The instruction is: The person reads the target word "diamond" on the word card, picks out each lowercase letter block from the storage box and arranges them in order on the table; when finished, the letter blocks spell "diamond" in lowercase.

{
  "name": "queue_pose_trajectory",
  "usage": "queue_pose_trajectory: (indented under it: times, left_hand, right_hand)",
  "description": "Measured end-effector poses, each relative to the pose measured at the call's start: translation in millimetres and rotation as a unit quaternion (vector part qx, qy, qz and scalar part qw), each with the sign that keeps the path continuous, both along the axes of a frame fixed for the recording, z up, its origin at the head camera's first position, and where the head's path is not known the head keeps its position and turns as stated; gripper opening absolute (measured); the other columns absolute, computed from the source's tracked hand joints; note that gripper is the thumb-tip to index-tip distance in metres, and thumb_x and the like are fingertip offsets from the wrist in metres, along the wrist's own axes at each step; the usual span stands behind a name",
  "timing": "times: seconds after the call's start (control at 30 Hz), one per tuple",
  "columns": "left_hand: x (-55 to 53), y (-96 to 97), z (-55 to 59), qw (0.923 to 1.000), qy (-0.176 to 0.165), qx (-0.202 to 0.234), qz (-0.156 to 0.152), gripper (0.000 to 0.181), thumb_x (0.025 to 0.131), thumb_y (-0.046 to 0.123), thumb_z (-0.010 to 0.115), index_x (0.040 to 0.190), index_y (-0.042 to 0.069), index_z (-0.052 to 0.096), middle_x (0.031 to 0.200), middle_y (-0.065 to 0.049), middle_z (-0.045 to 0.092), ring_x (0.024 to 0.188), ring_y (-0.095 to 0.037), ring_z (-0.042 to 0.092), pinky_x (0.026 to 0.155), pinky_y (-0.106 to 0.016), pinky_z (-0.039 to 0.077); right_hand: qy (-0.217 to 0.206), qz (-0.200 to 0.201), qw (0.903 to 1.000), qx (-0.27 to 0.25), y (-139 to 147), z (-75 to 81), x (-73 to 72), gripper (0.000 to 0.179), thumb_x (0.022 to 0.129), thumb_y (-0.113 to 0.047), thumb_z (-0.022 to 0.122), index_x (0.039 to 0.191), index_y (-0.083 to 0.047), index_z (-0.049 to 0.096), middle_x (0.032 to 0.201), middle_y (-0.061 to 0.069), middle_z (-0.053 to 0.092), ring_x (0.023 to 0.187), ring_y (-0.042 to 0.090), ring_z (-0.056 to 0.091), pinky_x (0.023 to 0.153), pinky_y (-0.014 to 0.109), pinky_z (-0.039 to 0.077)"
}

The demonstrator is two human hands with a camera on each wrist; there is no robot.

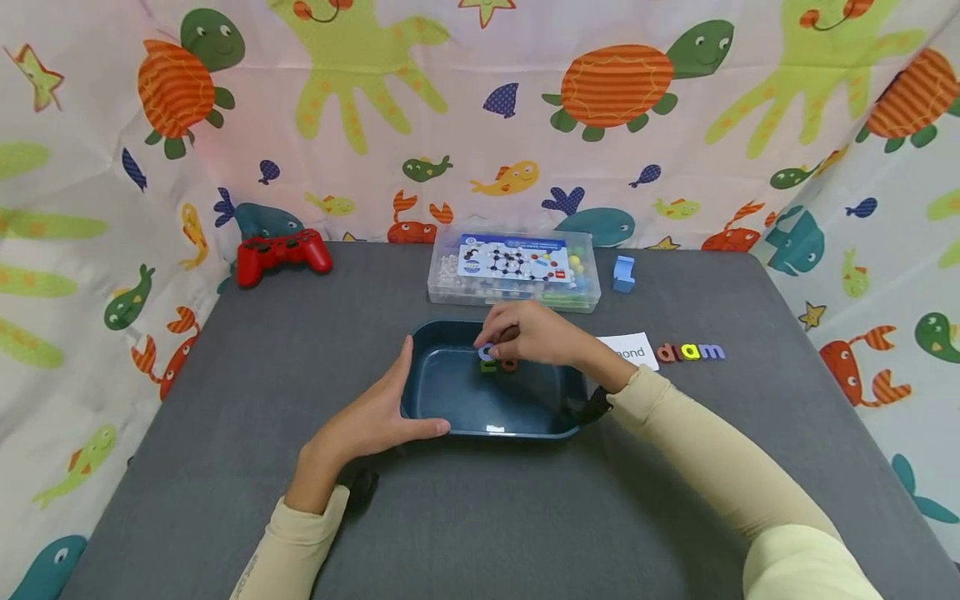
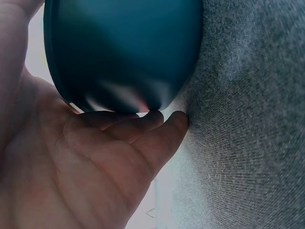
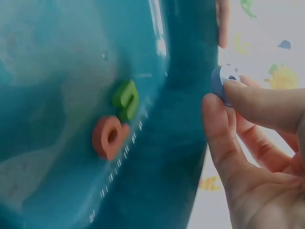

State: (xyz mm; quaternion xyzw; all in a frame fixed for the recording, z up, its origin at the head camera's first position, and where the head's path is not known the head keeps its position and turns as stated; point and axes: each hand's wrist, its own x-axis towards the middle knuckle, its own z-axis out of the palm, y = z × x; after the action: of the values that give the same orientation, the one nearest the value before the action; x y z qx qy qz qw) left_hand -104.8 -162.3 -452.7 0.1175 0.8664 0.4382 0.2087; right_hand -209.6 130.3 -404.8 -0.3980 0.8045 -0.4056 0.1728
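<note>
The right hand [image 1: 531, 335] has its grip pinched on a blue letter [image 3: 218, 85], raised above the tray [image 1: 480, 404], where a green letter [image 3: 128, 107] and an orange letter [image 3: 101, 138], 2 in all, lie; the left hand [image 1: 375, 417], thumb and fingers apart, touches the tray's outer wall

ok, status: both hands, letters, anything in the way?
Right hand pinching blue letter over tray. Left hand against tray's left end. Green letter and orange letter lying in tray. No obstruction seen around blue letter.
</note>
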Motion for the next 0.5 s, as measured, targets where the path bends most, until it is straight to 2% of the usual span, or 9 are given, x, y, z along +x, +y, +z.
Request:
queue_pose_trajectory:
  times: [0.1, 0.2, 0.33, 0.5]
  left_hand:
    - [0.4, 0.2, 0.0, 1.0000, 0.000, -0.008, 0.003, 0.135, 0.088, 0.054, 0.085, 0.171, 0.021, -0.017, 0.179, -0.007, -0.008, 0.163, -0.038, 0.006, 0.123, -0.068, 0.018]
    - [1.4, -0.2, 0.3, 0.9998, -0.001, -0.017, 0.007, 0.136, 0.088, 0.054, 0.085, 0.171, 0.021, -0.017, 0.179, -0.008, -0.008, 0.163, -0.040, 0.006, 0.123, -0.069, 0.019]
    - [2.9, -0.3, 0.6, 0.9997, -0.002, -0.023, 0.010, 0.136, 0.088, 0.055, 0.085, 0.171, 0.020, -0.017, 0.179, -0.008, -0.008, 0.163, -0.041, 0.006, 0.122, -0.070, 0.020]
    - [3.2, 2.6, 1.0, 0.9998, 0.001, -0.019, 0.005, 0.135, 0.089, 0.054, 0.085, 0.171, 0.020, -0.017, 0.179, -0.008, -0.009, 0.163, -0.040, 0.006, 0.123, -0.069, 0.019]
  right_hand:
    - [0.013, -0.020, 0.9997, -0.003, 13, 5.8, 0.3, 0.016, 0.101, -0.001, 0.073, 0.114, 0.000, 0.082, 0.109, 0.002, 0.071, 0.089, 0.026, 0.071, 0.082, 0.037, 0.061]
    - [0.033, -0.043, 0.9985, 0.004, 28, 9.6, 0.9, 0.016, 0.100, -0.002, 0.075, 0.113, -0.003, 0.083, 0.110, 0.000, 0.071, 0.095, 0.019, 0.068, 0.084, 0.037, 0.060]
    - [0.039, -0.082, 0.9958, 0.009, 48, 13.1, 3.6, 0.016, 0.099, -0.003, 0.076, 0.113, -0.005, 0.084, 0.112, 0.002, 0.072, 0.096, 0.021, 0.065, 0.081, 0.039, 0.059]
    - [0.020, -0.138, 0.9902, 0.012, 78, 11.2, 8.6, 0.016, 0.100, -0.004, 0.076, 0.113, -0.008, 0.084, 0.113, 0.003, 0.073, 0.098, 0.024, 0.064, 0.080, 0.036, 0.059]
